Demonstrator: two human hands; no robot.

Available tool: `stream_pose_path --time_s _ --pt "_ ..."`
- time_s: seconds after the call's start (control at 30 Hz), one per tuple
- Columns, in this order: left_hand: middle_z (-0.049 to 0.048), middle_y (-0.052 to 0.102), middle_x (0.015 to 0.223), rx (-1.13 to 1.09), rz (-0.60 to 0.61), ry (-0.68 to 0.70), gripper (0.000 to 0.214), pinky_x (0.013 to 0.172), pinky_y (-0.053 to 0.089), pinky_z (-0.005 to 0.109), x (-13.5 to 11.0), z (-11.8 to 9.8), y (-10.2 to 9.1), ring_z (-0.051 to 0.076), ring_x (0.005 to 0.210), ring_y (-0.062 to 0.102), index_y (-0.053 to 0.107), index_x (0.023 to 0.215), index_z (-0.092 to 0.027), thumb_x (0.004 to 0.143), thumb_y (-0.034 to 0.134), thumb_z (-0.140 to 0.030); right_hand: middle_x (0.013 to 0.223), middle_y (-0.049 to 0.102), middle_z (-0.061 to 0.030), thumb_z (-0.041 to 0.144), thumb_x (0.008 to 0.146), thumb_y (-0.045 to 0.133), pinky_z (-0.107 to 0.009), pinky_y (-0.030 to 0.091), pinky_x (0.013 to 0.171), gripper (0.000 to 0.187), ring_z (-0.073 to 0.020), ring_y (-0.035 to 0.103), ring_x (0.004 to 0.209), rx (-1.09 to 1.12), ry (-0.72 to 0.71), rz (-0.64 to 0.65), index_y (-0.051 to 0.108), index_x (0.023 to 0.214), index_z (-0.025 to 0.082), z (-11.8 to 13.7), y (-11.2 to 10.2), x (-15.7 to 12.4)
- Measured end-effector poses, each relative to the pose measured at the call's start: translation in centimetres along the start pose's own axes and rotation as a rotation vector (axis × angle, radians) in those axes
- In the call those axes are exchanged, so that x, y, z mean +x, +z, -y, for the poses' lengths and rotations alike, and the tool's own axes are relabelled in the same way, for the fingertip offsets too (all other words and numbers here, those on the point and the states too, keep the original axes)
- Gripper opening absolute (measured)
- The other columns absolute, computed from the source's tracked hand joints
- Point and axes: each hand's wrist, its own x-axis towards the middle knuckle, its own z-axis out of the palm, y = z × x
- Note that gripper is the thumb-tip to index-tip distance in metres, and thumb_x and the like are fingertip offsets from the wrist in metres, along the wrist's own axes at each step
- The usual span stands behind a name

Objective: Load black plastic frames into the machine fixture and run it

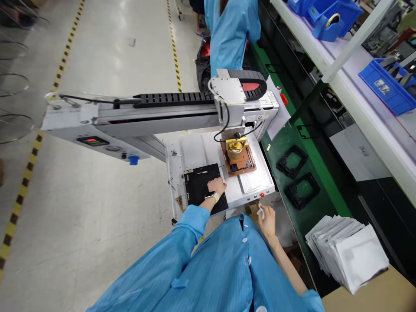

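My left hand (217,186) rests in a loose fist on the right part of a black rectangular mat (197,186) on the machine's white bed (211,151). Whether its curled fingers hold anything is hidden. Just off the bed's front edge, my right hand (267,220) pinches a small white scrap (260,211), too small to name for certain. Behind my hands, a brown fixture plate (238,162) bears a dark frame-like part, and the machine's brass-coloured round head (234,149) is down over it. A red button (262,195) sits on the bed's front edge, close to my right hand.
The machine's gantry beam (162,119) spans the bed, with a blue knob (133,160) at left. On the green bench (279,182) at right lie two black frames (302,190) and a stack of white sheets (351,251). A co-worker in blue (229,34) stands beyond.
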Motion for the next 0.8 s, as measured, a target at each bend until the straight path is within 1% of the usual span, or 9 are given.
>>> stream_pose_path --time_s 0.1,0.2,0.3,0.4,0.47,0.53,0.63,0.73,0.8 --pt "0.0192 0.079 0.1 -0.009 -0.005 0.007 0.01 0.087 0.036 0.037 -0.1 -0.7 -1.3 0.022 0.094 0.073 0.067 0.094 -0.009 0.096 0.058 -0.012 0.109 0.071 -0.0108 0.018 0.105 0.049 -0.043 0.046 0.097 0.024 -0.0301 0.059 0.103 -0.013 -0.176 0.095 0.072 0.113 0.02 4.1 2.3 3.2" --pt "0.0112 0.079 0.093 -0.037 -0.112 0.019 0.007 0.091 0.039 0.038 -1.7 0.1 -3.7 0.022 0.09 0.071 0.064 0.087 -0.018 0.092 0.061 -0.013 0.105 0.069 -0.0116 0.018 0.107 0.051 -0.047 0.044 0.102 0.02 -0.0316 0.056 0.105 -0.09 -0.375 0.28 0.071 0.108 0.02 8.2 5.4 5.4" --pt "0.0042 0.07 0.08 -0.122 -0.289 -0.002 0.014 0.089 0.042 0.036 -4.1 2.9 -6.8 0.021 0.083 0.066 0.055 0.079 -0.022 0.09 0.063 -0.016 0.119 0.071 -0.014 0.02 0.11 0.055 -0.05 0.043 0.108 0.02 -0.0331 0.054 0.116 -0.12 -0.549 0.439 0.071 0.121 0.018 12.2 9.4 6.5" --pt "-0.0018 0.059 0.072 -0.287 -0.408 -0.092 0.012 0.077 0.043 0.031 -6.6 7.0 -9.8 0.017 0.071 0.057 0.054 0.082 -0.024 0.086 0.064 -0.019 0.146 0.066 -0.0155 0.018 0.111 0.056 -0.052 0.04 0.116 0.037 -0.0335 0.049 0.13 -0.146 -0.686 0.493 0.063 0.147 0.016 15.0 13.2 6.4" --pt "-0.0044 0.054 0.07 -0.394 -0.462 -0.173 0.009 0.072 0.043 0.028 -7.9 10.2 -11.2 0.015 0.067 0.052 0.056 0.086 -0.024 0.085 0.065 -0.021 0.149 0.065 -0.0175 0.015 0.11 0.055 -0.053 0.039 0.117 0.042 -0.0338 0.049 0.131 -0.227 -0.754 0.513 0.061 0.151 0.013 16.0 15.1 6.0" --pt "-0.005 0.056 0.074 -0.465 -0.528 -0.267 0.012 0.073 0.046 0.027 -8.9 13.3 -12.1 0.015 0.069 0.054 0.059 0.093 -0.023 0.084 0.067 -0.023 0.136 0.069 -0.0184 0.012 0.109 0.054 -0.051 0.041 0.115 0.035 -0.0333 0.051 0.124 -0.314 -0.803 0.55 0.068 0.142 0.009 16.3 16.1 5.6" --pt "-0.0012 0.069 0.093 -0.541 -0.626 -0.425 0.029 0.079 0.052 0.028 -9.8 17.3 -12.5 0.016 0.081 0.063 0.061 0.111 -0.021 0.084 0.07 -0.026 0.117 0.071 -0.0151 0.011 0.109 0.057 -0.049 0.041 0.113 0.025 -0.0314 0.051 0.116 -0.342 -0.807 0.578 0.075 0.127 0.011 16.5 16.5 5.8" --pt "0.0066 0.076 0.112 -0.629 -0.609 -0.509 0.041 0.08 0.054 0.031 -10.3 19.5 -12.3 0.017 0.085 0.068 0.061 0.124 -0.018 0.086 0.07 -0.031 0.11 0.07 -0.0122 0.011 0.106 0.064 -0.049 0.041 0.111 0.018 -0.0302 0.05 0.113 -0.288 -0.716 0.584 0.077 0.118 0.015 17.3 16.0 6.9" --pt "0.0096 0.077 0.115 -0.687 -0.577 -0.504 0.044 0.079 0.054 0.031 -10.3 20.0 -12.2 0.018 0.084 0.07 0.061 0.127 -0.016 0.088 0.069 -0.035 0.106 0.069 -0.0106 0.009 0.104 0.068 -0.048 0.041 0.11 0.013 -0.0293 0.05 0.112 -0.267 -0.677 0.623 0.079 0.107 0.016 18.1 15.2 7.8"
